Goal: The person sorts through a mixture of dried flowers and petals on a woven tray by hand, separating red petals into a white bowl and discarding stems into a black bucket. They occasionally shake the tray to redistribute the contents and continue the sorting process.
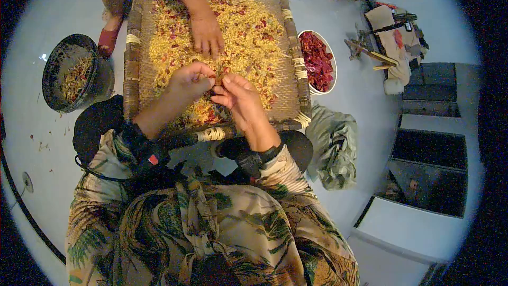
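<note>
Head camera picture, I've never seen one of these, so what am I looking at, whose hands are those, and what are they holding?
There is no machine here. The only picture comes from a camera worn on a person's head, looking down past their own body. Their bare left hand and right hand meet over a woven tray, pinching a small piece, reddish-brown but too small to name. Yellow bits mixed with red ones cover much of the tray. The hand at the far side belongs to someone else. A black tub stands left, a white bucket of red pieces right.
</note>
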A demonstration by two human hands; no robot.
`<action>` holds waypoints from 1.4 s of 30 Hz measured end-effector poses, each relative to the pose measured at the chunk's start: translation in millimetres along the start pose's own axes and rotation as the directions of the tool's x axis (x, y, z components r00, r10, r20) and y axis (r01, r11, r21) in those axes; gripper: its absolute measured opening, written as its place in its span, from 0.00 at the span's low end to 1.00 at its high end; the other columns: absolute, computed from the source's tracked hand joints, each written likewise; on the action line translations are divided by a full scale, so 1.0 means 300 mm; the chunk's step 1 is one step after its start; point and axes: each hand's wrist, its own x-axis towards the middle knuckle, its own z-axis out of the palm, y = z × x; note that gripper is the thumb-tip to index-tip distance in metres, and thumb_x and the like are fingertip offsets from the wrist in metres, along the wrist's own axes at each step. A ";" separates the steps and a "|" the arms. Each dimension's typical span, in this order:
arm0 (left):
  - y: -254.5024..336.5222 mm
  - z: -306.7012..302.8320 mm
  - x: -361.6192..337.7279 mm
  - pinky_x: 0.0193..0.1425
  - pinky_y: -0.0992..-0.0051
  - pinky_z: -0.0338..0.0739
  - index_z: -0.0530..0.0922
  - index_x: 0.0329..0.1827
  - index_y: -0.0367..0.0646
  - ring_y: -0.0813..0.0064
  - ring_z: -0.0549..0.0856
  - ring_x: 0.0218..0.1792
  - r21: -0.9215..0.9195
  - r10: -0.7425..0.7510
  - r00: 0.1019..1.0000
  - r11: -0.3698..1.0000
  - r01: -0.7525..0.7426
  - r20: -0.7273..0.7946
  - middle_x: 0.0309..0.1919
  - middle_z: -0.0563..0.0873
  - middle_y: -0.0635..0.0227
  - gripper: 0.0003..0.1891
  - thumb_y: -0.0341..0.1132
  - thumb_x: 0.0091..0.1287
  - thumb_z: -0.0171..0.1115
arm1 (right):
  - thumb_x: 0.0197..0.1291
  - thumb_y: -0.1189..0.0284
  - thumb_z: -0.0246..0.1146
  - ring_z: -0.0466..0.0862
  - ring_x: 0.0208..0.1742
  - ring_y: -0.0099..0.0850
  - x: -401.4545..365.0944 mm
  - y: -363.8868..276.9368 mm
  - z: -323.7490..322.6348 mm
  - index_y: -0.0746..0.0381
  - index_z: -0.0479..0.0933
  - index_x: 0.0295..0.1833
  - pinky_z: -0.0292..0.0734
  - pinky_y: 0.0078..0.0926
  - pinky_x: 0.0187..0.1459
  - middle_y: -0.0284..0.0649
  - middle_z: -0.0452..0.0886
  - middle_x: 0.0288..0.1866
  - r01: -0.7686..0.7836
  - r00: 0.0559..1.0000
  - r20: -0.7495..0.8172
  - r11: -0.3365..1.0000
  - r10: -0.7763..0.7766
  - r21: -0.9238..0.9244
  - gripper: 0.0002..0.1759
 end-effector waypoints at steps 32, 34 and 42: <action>-0.005 -0.008 0.007 0.26 0.86 0.68 0.77 0.38 0.42 0.87 0.75 0.24 -0.193 -0.100 0.991 0.974 0.117 0.093 0.28 0.79 0.76 0.08 0.35 0.60 0.61 | 0.58 0.71 0.60 0.81 0.36 0.28 -0.035 0.002 -0.028 0.64 0.74 0.43 0.81 0.29 0.41 0.38 0.79 0.36 0.080 0.996 0.028 0.997 -0.080 -0.013 0.10; -0.032 -0.021 0.020 0.27 0.86 0.68 0.77 0.39 0.42 0.87 0.75 0.25 -0.134 -0.093 0.991 0.985 0.106 0.098 0.28 0.79 0.76 0.08 0.35 0.60 0.61 | 0.58 0.71 0.60 0.80 0.36 0.27 -0.036 -0.015 -0.044 0.64 0.74 0.43 0.81 0.28 0.41 0.38 0.79 0.37 0.101 0.994 -0.024 0.994 -0.102 -0.052 0.10; -0.013 -0.044 0.014 0.21 0.85 0.64 0.76 0.38 0.45 0.88 0.71 0.21 -0.145 -0.169 0.985 0.976 0.161 -0.046 0.25 0.76 0.78 0.06 0.36 0.64 0.56 | 0.60 0.72 0.56 0.79 0.39 0.28 -0.045 -0.329 -0.347 0.66 0.73 0.45 0.78 0.24 0.41 0.41 0.78 0.40 0.458 0.821 -0.272 0.864 -0.502 -0.210 0.11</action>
